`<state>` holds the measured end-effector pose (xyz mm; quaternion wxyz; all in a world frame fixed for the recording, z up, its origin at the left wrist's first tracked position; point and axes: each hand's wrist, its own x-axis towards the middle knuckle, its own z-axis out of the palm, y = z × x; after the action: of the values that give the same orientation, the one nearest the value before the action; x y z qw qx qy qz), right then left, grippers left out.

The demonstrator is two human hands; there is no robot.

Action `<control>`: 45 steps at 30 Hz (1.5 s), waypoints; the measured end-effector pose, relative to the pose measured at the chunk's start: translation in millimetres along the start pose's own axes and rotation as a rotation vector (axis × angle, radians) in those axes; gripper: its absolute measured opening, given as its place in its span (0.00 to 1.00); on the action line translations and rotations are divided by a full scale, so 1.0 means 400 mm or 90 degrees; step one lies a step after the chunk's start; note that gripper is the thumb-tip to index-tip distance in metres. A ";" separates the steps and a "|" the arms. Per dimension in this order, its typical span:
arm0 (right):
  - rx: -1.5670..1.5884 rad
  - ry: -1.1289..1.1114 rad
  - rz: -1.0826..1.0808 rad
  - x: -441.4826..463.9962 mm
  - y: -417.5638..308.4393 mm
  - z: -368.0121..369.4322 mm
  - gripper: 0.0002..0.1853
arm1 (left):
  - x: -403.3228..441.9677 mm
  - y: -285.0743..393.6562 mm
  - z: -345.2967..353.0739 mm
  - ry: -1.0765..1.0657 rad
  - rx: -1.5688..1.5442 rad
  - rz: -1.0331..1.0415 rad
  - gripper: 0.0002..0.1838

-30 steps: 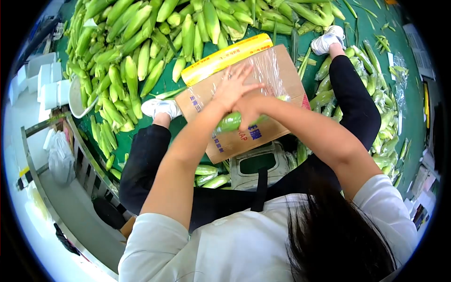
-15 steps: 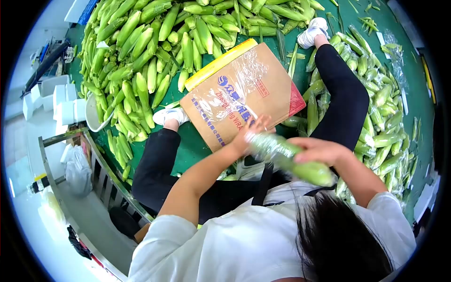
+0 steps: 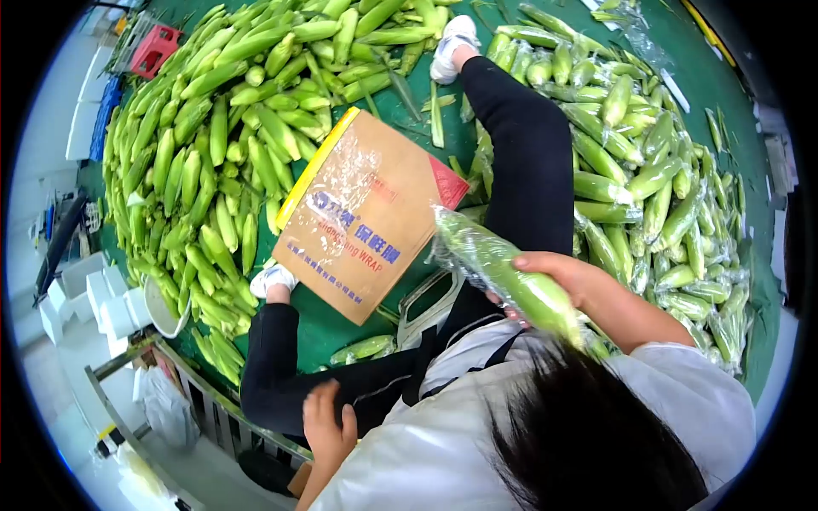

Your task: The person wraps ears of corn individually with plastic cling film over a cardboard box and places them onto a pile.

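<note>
My right hand (image 3: 558, 274) grips an ear of corn (image 3: 496, 262) in its green husk, with clear plastic film around it. The film bunches loosely at the far end and along the underside. By my left thigh, my left hand (image 3: 329, 423) is raised with its thumb apart from the fingers and nothing in it. Between my legs lies a cardboard box (image 3: 358, 221) of cling film with a yellow strip (image 3: 315, 168) along its left edge. Some clear film lies across the top of the box.
A large heap of unwrapped corn (image 3: 221, 128) spreads on the green floor (image 3: 426, 285) at the left and front. Film-wrapped corn (image 3: 652, 179) is piled to my right. A metal railing (image 3: 204, 400), a white tub (image 3: 166, 307) and a red stool (image 3: 156, 49) stand at the left.
My left hand has let go of the wrapped corn and moved back to the lower left. My right hand still holds the corn. The view has turned toward the right.
</note>
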<state>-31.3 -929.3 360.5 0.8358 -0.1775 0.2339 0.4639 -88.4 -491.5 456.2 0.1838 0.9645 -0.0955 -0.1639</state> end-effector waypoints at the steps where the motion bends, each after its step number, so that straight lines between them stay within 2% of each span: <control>1: -0.075 0.056 0.027 0.021 -0.007 0.039 0.31 | 0.016 0.050 -0.026 0.085 0.081 0.051 0.20; 3: -0.171 -0.047 0.101 0.108 -0.012 0.100 0.34 | 0.154 0.170 -0.044 0.151 0.187 0.200 0.27; 4: -0.220 -0.108 0.156 0.145 -0.010 0.129 0.35 | 0.207 0.198 -0.041 0.130 0.214 0.291 0.32; 5: -0.273 -0.184 0.204 0.172 -0.007 0.150 0.38 | 0.269 0.198 -0.008 0.122 0.184 0.383 0.33; 6: -0.311 -0.194 0.237 0.168 -0.018 0.187 0.42 | 0.330 0.186 0.022 0.114 0.159 0.468 0.34; 8: -0.891 -0.153 -0.076 0.141 -0.066 0.149 0.46 | 0.429 0.195 0.025 -0.159 0.113 0.369 0.22; 10: -0.981 0.121 -0.068 0.037 -0.137 0.268 0.46 | 0.537 0.187 0.034 -0.352 -0.040 0.321 0.23; 12: -1.275 0.258 -0.190 -0.020 -0.150 0.292 0.42 | 0.668 0.114 0.064 -0.618 -0.354 0.340 0.26; 13: -1.291 0.352 -0.361 -0.038 -0.159 0.234 0.40 | 0.749 0.046 0.069 -0.763 -0.439 0.134 0.23; 14: -1.286 0.447 -0.535 -0.071 -0.175 0.148 0.39 | 0.828 -0.009 0.025 -0.723 -0.486 0.115 0.21; 15: -1.168 0.676 -0.595 -0.111 -0.172 0.045 0.40 | 0.897 -0.134 0.052 -0.488 -0.500 0.052 0.17; 16: -1.047 0.824 -0.637 -0.161 -0.173 -0.061 0.44 | 0.968 -0.225 0.051 -0.251 -0.390 -0.021 0.16; 17: -0.950 0.975 -0.607 -0.204 -0.171 -0.128 0.44 | 1.052 -0.410 0.108 -0.096 -0.457 -0.084 0.19; 18: -0.985 1.055 -0.526 -0.256 -0.154 -0.196 0.43 | 1.133 -0.574 0.191 0.082 -0.482 -0.190 0.24; 19: -0.920 1.034 -0.554 -0.306 -0.117 -0.289 0.42 | 1.215 -0.741 0.273 0.139 -0.352 -0.229 0.27; 20: -0.908 1.061 -0.497 -0.304 -0.095 -0.286 0.38 | 1.272 -0.810 0.311 0.153 -0.354 -0.297 0.31; 22: -1.113 1.150 -0.547 -0.251 -0.130 -0.224 0.32 | 1.364 -0.863 0.403 0.289 -0.203 -0.266 0.39; 23: -1.214 1.187 -0.581 -0.175 -0.185 -0.132 0.30 | 1.418 -0.902 0.463 0.291 -0.202 -0.298 0.41; 24: -1.092 1.160 -0.654 -0.074 -0.239 -0.047 0.28 | 1.454 -0.933 0.526 0.220 -0.132 -0.418 0.45; 25: -0.925 1.036 -0.704 0.012 -0.286 -0.011 0.25 | 1.448 -0.843 0.458 0.135 -0.103 -0.496 0.45; 26: -0.885 0.896 -0.730 0.169 -0.326 0.047 0.21 | 1.437 -0.778 0.399 0.056 -0.071 -0.573 0.45; 27: -0.845 0.750 -0.585 0.292 -0.362 0.115 0.19 | 1.451 -0.787 0.401 0.048 -0.084 -0.561 0.43; 28: -0.727 0.666 -0.426 0.402 -0.372 0.101 0.19 | 1.452 -0.805 0.407 0.041 -0.096 -0.553 0.42; 29: -0.729 0.619 -0.325 0.513 -0.383 0.098 0.20 | 1.424 -0.751 0.373 0.112 -0.208 -0.538 0.35; 30: -0.826 0.636 -0.412 0.621 -0.359 0.017 0.20 | 1.391 -0.725 0.366 0.157 -0.342 -0.490 0.34; 32: -1.045 0.685 -0.459 0.753 -0.330 0.005 0.16 | 1.304 -0.682 0.340 0.256 -0.595 -0.368 0.32; 34: -1.094 0.727 -0.525 0.799 -0.309 -0.005 0.15 | 1.147 -0.534 0.251 0.263 -0.608 -0.261 0.30; 35: -1.117 0.748 -0.555 0.813 -0.293 -0.010 0.14 | 1.080 -0.488 0.222 0.272 -0.492 -0.173 0.30; 36: -1.112 0.721 -0.521 0.820 -0.286 -0.020 0.13 | 1.023 -0.456 0.208 0.278 -0.377 -0.086 0.30; 38: -1.115 0.657 -0.468 0.820 -0.292 -0.055 0.11 | 0.947 -0.412 0.206 0.150 -0.267 -0.063 0.33; 39: -0.959 0.612 -0.542 0.814 -0.284 -0.098 0.08 | 0.921 -0.419 0.239 0.133 -0.183 -0.047 0.35; 40: -0.665 0.533 -0.498 0.790 -0.276 -0.162 0.07 | 0.902 -0.444 0.285 0.156 -0.122 0.025 0.36; 42: -0.269 0.404 -0.593 0.717 -0.278 -0.100 0.07 | 0.867 -0.430 0.287 0.109 -0.047 0.041 0.37; 43: -0.320 0.374 -0.639 0.709 -0.278 -0.057 0.07 | 0.859 -0.417 0.288 0.062 -0.003 0.014 0.37; 45: -0.592 0.310 -0.687 0.762 -0.277 0.089 0.07 | 0.862 -0.409 0.296 0.089 0.018 0.070 0.38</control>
<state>212.1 -756.0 229.2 0.7107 -0.6997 0.0725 -0.0115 210.3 -464.6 192.2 0.1852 0.9694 -0.1376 -0.0841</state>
